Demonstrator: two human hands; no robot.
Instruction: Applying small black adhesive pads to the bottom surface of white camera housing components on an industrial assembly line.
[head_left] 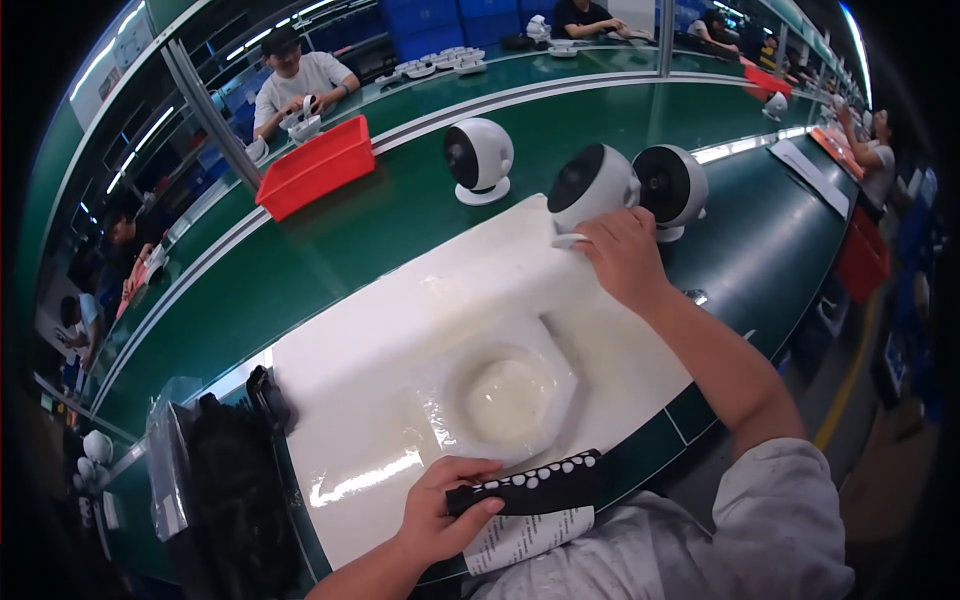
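Observation:
My right hand (628, 258) is closed on the stand of a white round-headed device (606, 192) with a dark front, tilted at the far edge of the white mat. Just behind it on the right stands a similar white device (686, 188). Near the mat's front edge, my left hand (440, 512) pinches one end of a black strip (540, 488) dotted with several white oval pieces. Under the strip hangs a printed paper sheet (530, 542); whether my left hand also grips it I cannot tell. Between my hands, a white hexagonal holder (560, 385) with a round hollow rests on the mat.
The white mat (350, 400) covers part of the green bench (330, 270). Another white device (480, 160) stands farther back, near a red bin (318, 168). At the left lie black bundles (235, 480) and clear plastic (170, 450). Co-workers sit across the bench and along it.

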